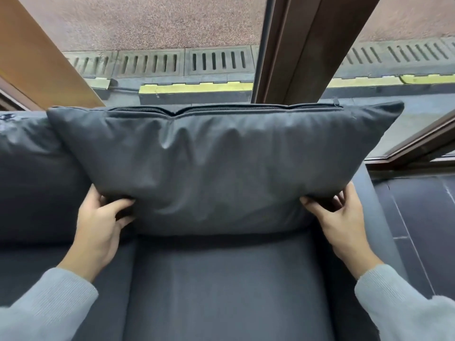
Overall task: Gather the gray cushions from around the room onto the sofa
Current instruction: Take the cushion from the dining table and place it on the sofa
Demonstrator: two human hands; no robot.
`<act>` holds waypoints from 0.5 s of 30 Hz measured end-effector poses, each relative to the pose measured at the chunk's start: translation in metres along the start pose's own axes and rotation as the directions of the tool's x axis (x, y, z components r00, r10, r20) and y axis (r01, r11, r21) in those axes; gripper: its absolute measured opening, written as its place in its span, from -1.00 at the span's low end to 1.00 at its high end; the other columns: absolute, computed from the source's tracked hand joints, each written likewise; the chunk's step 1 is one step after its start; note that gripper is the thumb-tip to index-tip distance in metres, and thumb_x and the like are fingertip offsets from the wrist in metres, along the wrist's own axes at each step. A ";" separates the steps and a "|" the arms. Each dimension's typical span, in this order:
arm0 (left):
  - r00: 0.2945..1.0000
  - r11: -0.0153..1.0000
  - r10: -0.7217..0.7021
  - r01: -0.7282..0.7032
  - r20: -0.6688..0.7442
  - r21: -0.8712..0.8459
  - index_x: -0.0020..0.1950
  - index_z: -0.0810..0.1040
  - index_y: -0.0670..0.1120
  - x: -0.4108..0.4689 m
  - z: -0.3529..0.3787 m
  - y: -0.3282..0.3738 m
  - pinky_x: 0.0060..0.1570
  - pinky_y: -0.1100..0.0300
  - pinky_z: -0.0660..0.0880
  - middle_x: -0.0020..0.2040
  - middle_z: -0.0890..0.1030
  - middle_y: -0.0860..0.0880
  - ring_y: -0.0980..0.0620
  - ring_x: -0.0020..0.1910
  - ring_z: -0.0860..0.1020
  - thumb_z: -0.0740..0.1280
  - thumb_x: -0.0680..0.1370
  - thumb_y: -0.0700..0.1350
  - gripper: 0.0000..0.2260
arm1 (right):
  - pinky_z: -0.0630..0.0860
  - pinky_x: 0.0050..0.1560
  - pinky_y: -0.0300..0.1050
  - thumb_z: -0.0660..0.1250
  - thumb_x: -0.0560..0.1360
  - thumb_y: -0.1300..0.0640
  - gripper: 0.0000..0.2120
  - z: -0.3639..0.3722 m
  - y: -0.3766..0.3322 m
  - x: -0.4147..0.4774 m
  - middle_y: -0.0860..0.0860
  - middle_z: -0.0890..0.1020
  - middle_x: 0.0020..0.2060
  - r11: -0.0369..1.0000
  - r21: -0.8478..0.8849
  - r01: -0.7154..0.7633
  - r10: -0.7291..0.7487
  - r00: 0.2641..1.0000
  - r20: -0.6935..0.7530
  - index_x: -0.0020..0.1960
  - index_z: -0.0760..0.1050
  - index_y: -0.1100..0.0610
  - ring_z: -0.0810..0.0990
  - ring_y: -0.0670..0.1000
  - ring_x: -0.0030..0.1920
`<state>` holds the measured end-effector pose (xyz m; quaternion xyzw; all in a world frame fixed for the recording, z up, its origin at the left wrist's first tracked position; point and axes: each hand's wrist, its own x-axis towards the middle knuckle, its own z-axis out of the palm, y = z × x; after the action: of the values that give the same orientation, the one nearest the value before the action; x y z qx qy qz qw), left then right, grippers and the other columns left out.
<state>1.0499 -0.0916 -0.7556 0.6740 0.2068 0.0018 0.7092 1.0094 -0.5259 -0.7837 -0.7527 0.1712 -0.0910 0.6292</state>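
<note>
A gray cushion (221, 163) stands on edge at the rear of the sofa seat (221, 286), its long axis running left to right along the back edge of the seat and its zippered seam (221, 110) uppermost. Its lower edge appears to meet the seat, while the upper edge leans toward the window frame (302, 48) behind. The cushion lies straight ahead of and slightly above both hands, which sit at about equal reach from the body, so neither is clearly nearer. The left hand (98, 230) grips the lower left corner with thumb in front and fingers curled behind the fabric; the right hand (337, 217) does the same at the lower right corner, with its fingers partly wrapped around the edge. Both hands are closed on the cushion rather than open. A second dark cushion (32, 168) rests against the back of the sofa at the left, touching the held cushion's left end. The coming move likely turns on settling the cushion upright against the backrest and releasing both corners. Hidden: the sofa's backrest behind the cushion, the fingertips tucked behind the fabric, and whether the lower edge fully rests on the seat. The sofa's left part and front edge are cut off, and the right armrest (374, 217) is only partly seen.
</note>
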 end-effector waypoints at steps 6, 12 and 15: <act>0.998 0.998 -0.063 0.063 0.027 0.013 0.10 0.63 0.21 0.004 0.008 -0.006 0.03 -0.06 0.61 0.01 0.70 0.12 0.09 0.07 0.69 0.33 0.52 -0.37 -0.55 | 0.58 0.20 -0.06 0.65 0.44 0.09 -0.52 0.000 0.008 -0.007 -0.17 0.70 0.10 0.993 -0.118 -0.019 0.012 0.998 -0.062 0.22 0.47 -0.07 0.67 -0.13 0.18; 0.984 0.983 -0.176 0.176 -0.004 0.061 0.15 0.57 0.19 0.010 0.008 -0.007 0.09 -0.07 0.58 0.04 0.72 0.21 0.15 0.11 0.67 0.37 0.55 -0.33 -0.60 | 0.40 -0.09 -0.54 0.58 0.45 -0.11 -0.49 0.002 0.008 -0.003 -0.56 0.57 -0.05 0.940 -0.320 -0.119 0.112 0.993 -0.042 0.17 0.29 -0.33 0.54 -0.46 -0.04; 0.985 0.981 -0.171 0.173 -0.032 0.083 0.09 0.60 0.22 0.006 0.007 -0.002 0.06 -0.08 0.58 0.06 0.72 0.18 0.09 0.16 0.65 0.38 0.54 -0.33 -0.59 | 0.49 0.11 -0.26 0.57 0.49 -0.03 -0.48 0.004 0.008 0.000 -0.42 0.64 0.04 0.950 -0.239 -0.201 0.214 0.976 0.030 0.21 0.33 -0.39 0.59 -0.27 0.08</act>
<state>1.0564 -0.0966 -0.7594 0.6832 0.2730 -0.0599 0.6746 1.0094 -0.5238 -0.7925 -0.8017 0.2416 0.0175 0.5464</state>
